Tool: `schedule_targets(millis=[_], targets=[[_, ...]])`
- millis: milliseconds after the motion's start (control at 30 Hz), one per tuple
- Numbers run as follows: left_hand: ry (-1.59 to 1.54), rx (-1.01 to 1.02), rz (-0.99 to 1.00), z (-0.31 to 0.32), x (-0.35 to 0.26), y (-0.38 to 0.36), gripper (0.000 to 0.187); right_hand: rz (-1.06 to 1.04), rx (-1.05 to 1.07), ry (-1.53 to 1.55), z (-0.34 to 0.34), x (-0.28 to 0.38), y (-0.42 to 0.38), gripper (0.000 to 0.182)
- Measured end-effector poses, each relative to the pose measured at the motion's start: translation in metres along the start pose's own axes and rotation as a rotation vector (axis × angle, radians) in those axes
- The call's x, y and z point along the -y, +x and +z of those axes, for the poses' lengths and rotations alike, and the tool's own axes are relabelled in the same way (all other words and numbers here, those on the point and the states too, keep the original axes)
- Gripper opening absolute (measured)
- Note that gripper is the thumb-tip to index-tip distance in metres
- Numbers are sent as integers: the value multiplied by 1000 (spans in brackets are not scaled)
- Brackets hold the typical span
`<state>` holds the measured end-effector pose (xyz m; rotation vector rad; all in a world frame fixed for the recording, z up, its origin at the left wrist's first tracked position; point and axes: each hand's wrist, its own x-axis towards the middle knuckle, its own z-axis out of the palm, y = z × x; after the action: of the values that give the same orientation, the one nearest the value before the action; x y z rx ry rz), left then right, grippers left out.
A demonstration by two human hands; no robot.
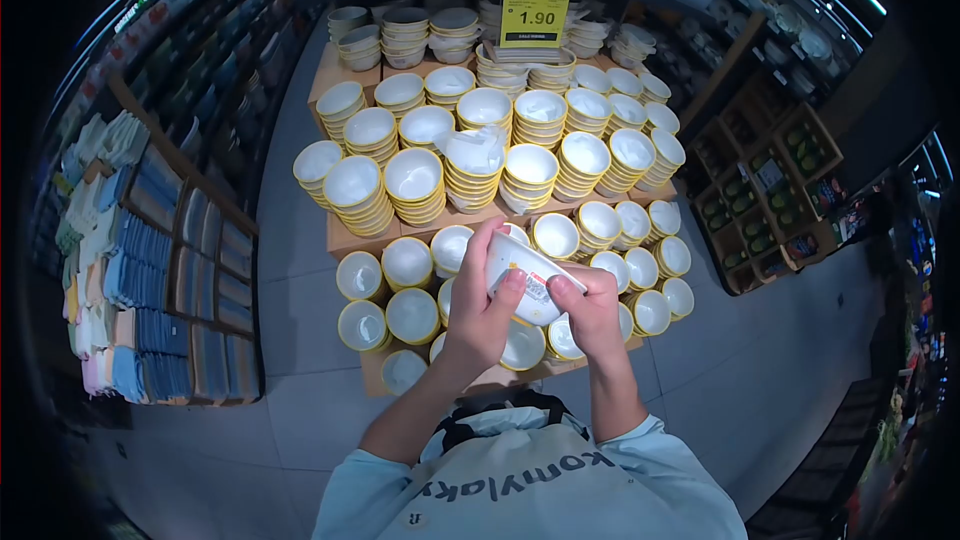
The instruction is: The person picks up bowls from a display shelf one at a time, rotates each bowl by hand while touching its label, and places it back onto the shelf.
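Note:
Both of my hands hold one white bowl (508, 252) tilted in front of my chest, with a printed label (537, 286) showing on it. My left hand (482, 305) grips its left side, thumb pressed on the surface and fingers round the upper edge. On the other side, my right hand (592, 308) has its thumb near the label, and its other fingers are mostly hidden. Stacks of white bowls with yellow rims (413, 175) stand just beyond my hands, and lower rows of similar bowls (411, 315) lie around and below them.
A stepped wooden display (375, 377) carries the bowls. A yellow price sign (537, 8) reading 1.90 stands at the back. Folded towels (150, 305) fill a shelf at left. A wooden rack (765, 200) with dark green items stands at right. Grey tiled floor (310, 430) surrounds the display.

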<state>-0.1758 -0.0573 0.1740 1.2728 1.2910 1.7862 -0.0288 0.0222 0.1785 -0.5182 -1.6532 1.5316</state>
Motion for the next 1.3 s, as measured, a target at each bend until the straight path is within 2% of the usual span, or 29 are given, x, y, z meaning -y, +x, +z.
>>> schedule_targets(millis=[200, 500, 600, 700, 767, 833, 967, 1000, 1067, 1133, 1200, 1300], targets=[[-23, -16, 84, 26, 1, 2, 54, -6, 73, -25, -29, 19, 4, 31], [-45, 12, -38, 53, -8, 8, 52, -29, 92, 0, -61, 5, 1, 35], [-126, -8, -60, 56, 4, 9, 57, -34, 86, -3, -64, 6, 3, 35], [3, 57, 34, 55, 13, 14, 66, -54, 103, -69, -72, 7, 5, 35], [-61, 103, -34, 55, 17, 14, 75, -68, 121, -121, -77, 6, 3, 34], [-120, 102, -29, 53, 21, 15, 75, -185, 154, -194, -81, 4, 5, 30], [-187, 101, -23, 48, 38, 14, 74, -162, 138, -130, -81, 0, 5, 25], [-188, 96, -18, 49, 44, 13, 74, -175, 136, -221, -82, -2, 5, 23], [-495, -13, -184, 57, 56, 9, 71, -194, 138, -314, -79, -4, 7, 23], [-524, -40, -164, 63, 69, 3, 68, -452, 122, -740, -66, -7, 9, 23], [-501, -94, -198, 64, 71, 2, 61, -484, 123, -828, -56, -21, 3, 22], [-405, -115, -250, 51, 73, 4, 62, -497, 153, -937, -52, -29, -5, 20]])
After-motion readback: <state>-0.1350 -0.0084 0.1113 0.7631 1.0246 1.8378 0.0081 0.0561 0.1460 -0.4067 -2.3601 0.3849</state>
